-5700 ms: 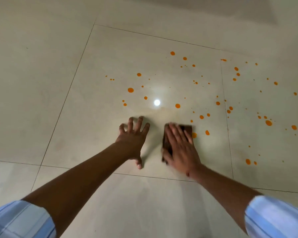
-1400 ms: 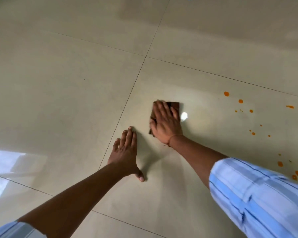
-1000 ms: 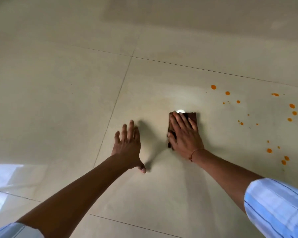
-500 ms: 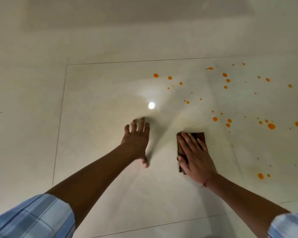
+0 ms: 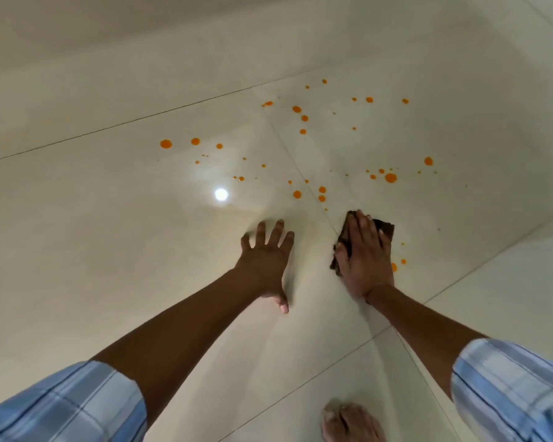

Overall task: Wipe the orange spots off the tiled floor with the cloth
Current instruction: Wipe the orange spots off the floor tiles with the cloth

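- Tiled floor (image 5: 109, 234): glossy cream.
- Left hand (image 5: 265, 266): fingers spread, flat on the tile.
- Right hand (image 5: 364, 260): straight fingers press the brown cloth (image 5: 385, 229), covering most of it.
- Bare foot (image 5: 348, 422): cut off at the bottom edge.
- Orange spots (image 5: 390, 178): scattered beyond the cloth, one half hidden beside the right hand.

Right hand (image 5: 366, 260) on cloth (image 5: 386, 227); left hand (image 5: 265, 260) beside, left; spots (image 5: 297, 194) beyond.
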{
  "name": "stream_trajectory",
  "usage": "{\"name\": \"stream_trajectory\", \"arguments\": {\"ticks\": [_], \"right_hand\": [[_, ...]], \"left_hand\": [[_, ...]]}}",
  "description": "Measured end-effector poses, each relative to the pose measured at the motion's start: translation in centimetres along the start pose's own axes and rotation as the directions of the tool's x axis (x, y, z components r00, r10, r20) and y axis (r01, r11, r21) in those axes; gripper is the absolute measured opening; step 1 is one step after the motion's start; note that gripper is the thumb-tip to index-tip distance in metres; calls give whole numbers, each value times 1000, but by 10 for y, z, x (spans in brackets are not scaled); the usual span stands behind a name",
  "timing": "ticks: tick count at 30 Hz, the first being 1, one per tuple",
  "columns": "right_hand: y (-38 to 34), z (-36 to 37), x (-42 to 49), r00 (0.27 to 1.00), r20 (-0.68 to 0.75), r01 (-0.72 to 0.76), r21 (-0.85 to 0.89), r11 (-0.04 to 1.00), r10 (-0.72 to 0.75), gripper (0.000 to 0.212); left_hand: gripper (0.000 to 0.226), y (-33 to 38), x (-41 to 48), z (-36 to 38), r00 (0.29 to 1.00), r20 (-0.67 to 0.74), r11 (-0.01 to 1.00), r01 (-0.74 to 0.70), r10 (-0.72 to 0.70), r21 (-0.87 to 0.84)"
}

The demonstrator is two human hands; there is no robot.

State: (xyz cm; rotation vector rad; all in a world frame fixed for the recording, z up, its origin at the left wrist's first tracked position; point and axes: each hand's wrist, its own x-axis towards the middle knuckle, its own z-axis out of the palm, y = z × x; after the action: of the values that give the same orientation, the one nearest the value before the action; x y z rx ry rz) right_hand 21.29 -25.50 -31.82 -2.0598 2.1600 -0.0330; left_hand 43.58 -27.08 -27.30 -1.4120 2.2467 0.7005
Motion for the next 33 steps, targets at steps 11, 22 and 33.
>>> {"name": "stream_trajectory", "arguments": {"ticks": [11,22,33], "right_hand": [[48,-1,-4,949,-26,-312,85,946,315,73],[-51,2,83,997,-28,-77,49,996,79,69],[-86,6,80,800,130,589,15,808,-586,74]], "left_hand": [[151,7,13,8,1000,-13,1000,7,-7,2],[136,-46,-3,11,981,-193,991,1,-27,-132],[154,-103,-26,12,885,-61,856,425,-461,-296]]}}
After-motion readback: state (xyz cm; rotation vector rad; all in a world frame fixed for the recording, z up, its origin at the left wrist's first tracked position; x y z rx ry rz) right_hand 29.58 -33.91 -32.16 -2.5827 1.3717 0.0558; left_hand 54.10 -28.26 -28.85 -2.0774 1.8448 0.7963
